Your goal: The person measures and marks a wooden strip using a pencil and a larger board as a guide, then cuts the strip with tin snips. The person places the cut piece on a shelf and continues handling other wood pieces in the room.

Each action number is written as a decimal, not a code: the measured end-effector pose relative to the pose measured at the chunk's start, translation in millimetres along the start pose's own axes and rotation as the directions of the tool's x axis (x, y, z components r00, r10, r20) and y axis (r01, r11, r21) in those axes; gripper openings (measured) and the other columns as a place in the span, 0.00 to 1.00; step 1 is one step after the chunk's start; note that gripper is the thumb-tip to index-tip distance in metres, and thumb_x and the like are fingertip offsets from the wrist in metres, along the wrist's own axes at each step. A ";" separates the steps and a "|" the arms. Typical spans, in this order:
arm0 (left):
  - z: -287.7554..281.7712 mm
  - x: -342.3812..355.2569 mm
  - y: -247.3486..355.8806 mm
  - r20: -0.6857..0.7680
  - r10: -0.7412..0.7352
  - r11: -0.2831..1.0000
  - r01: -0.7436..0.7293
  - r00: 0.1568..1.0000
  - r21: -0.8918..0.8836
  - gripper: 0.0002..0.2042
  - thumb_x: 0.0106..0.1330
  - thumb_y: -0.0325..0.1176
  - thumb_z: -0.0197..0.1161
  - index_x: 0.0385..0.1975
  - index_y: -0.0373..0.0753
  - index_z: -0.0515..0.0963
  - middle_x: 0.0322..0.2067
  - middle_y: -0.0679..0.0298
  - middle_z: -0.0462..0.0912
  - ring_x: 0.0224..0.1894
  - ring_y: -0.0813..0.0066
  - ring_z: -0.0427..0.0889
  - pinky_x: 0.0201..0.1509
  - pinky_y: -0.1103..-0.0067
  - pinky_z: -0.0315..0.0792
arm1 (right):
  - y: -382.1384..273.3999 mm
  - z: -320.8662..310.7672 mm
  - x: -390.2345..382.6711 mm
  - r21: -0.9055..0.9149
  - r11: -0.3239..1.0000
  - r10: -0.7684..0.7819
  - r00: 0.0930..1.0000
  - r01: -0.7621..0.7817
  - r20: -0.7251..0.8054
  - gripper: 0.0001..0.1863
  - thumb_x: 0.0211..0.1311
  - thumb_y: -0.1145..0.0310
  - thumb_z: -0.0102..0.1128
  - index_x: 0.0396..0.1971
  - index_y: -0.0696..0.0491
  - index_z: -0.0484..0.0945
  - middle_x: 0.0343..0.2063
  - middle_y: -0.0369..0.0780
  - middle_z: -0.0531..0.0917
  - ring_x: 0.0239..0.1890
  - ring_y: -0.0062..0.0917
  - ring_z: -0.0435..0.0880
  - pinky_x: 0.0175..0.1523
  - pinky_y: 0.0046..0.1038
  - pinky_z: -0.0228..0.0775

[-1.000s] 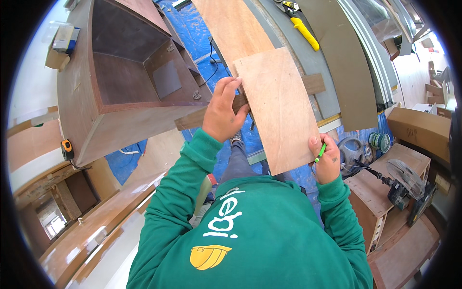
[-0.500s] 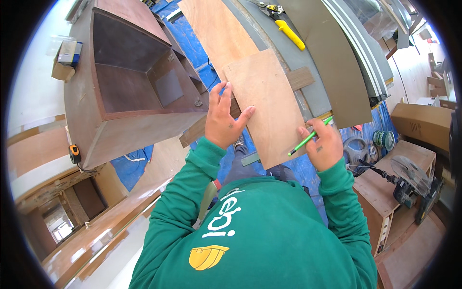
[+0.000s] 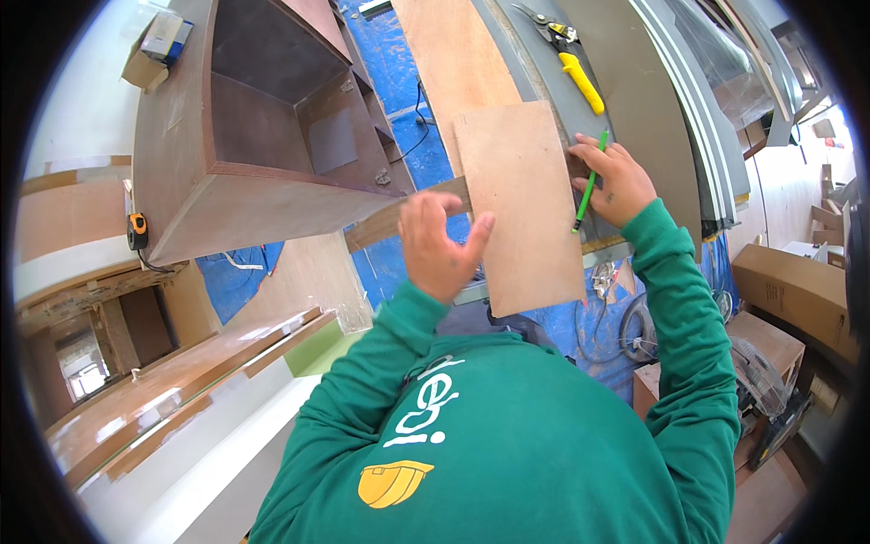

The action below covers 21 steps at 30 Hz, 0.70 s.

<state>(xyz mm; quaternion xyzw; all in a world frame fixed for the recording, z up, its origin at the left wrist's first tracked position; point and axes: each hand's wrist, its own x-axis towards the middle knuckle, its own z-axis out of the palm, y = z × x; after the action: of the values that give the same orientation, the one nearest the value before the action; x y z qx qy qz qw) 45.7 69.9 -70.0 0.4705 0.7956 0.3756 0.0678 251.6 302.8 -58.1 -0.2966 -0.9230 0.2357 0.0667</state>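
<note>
Pinched in the right hand (image 3: 619, 186), between thumb and fingers, is one green pencil (image 3: 591, 181), slanting with its far end leaning right. Nothing is gripped by the left hand (image 3: 441, 243): its fingers are spread and slightly blurred, and its thumb overlaps the left edge of a small board (image 3: 526, 208); whether it touches cannot be told.

That one small board, pale and flat, lies between the two hands. Its far end overlaps one long pale board (image 3: 458, 63) reaching away, and one dark wood strip (image 3: 403, 216) comes in from the left and passes beneath it. To the right, the work surface is layered with a grey sheet (image 3: 564, 107), on which lies one pair of snips (image 3: 580, 80) with yellow handles, then one wide grey-brown panel (image 3: 652, 118), then white-edged panels (image 3: 698, 127) too tightly stacked to count.

At the far left stands one brown cabinet (image 3: 177, 159), open-fronted, with two metal hinges (image 3: 382, 178) visible inside. One small box (image 3: 159, 53) sits at its left, and one orange-and-black tape measure (image 3: 137, 231) is just beside its near left corner. Blue sheeting (image 3: 376, 59) covers parts of the floor, with one black cable (image 3: 421, 127) on the far stretch. On the near left run long brown-and-white boards (image 3: 204, 399). On the right are one large cardboard box (image 3: 787, 297) and, nearer, one fan (image 3: 759, 376).
</note>
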 end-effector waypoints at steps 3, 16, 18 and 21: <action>-8.6 -14.9 5.7 0.285 -0.339 0.882 0.408 0.897 -0.235 0.23 0.63 0.49 0.77 0.38 0.34 0.77 0.33 0.59 0.81 0.35 0.69 0.80 0.38 0.71 0.75 | -2.5 -2.2 2.0 -0.006 1.000 -0.020 1.000 0.020 -0.001 0.29 0.56 0.70 0.76 0.60 0.50 0.80 0.64 0.44 0.80 0.58 0.42 0.80 0.64 0.40 0.75; 5.8 -27.6 18.6 0.333 -0.513 0.749 0.602 0.791 -0.276 0.32 0.63 0.51 0.76 0.54 0.30 0.74 0.40 0.53 0.81 0.38 0.62 0.82 0.41 0.68 0.78 | 8.8 -4.2 16.7 0.035 0.996 -0.080 0.994 0.077 0.072 0.34 0.47 0.76 0.79 0.60 0.49 0.82 0.51 0.45 0.81 0.55 0.43 0.81 0.58 0.40 0.76; 6.8 -32.9 25.8 0.286 -0.486 0.789 0.556 0.826 -0.262 0.34 0.62 0.50 0.76 0.58 0.29 0.73 0.47 0.50 0.79 0.44 0.58 0.82 0.45 0.67 0.79 | 12.2 -3.8 18.3 0.092 0.990 -0.112 0.991 0.105 0.070 0.34 0.47 0.76 0.79 0.59 0.50 0.82 0.50 0.45 0.81 0.53 0.43 0.81 0.56 0.40 0.77; 2.7 -48.2 41.0 0.202 -0.406 0.887 0.437 0.891 -0.148 0.39 0.61 0.50 0.77 0.63 0.29 0.71 0.53 0.47 0.75 0.52 0.54 0.80 0.52 0.66 0.78 | 16.6 -3.5 20.7 0.116 0.985 -0.138 0.987 0.127 0.086 0.34 0.46 0.76 0.79 0.59 0.50 0.82 0.49 0.45 0.81 0.50 0.44 0.82 0.54 0.40 0.77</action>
<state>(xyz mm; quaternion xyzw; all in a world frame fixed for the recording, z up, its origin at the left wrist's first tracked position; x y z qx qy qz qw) 101.9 44.1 -56.6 0.3067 0.8310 0.3855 0.2583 244.2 328.0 -63.2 -0.2190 -0.9285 0.2947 0.0550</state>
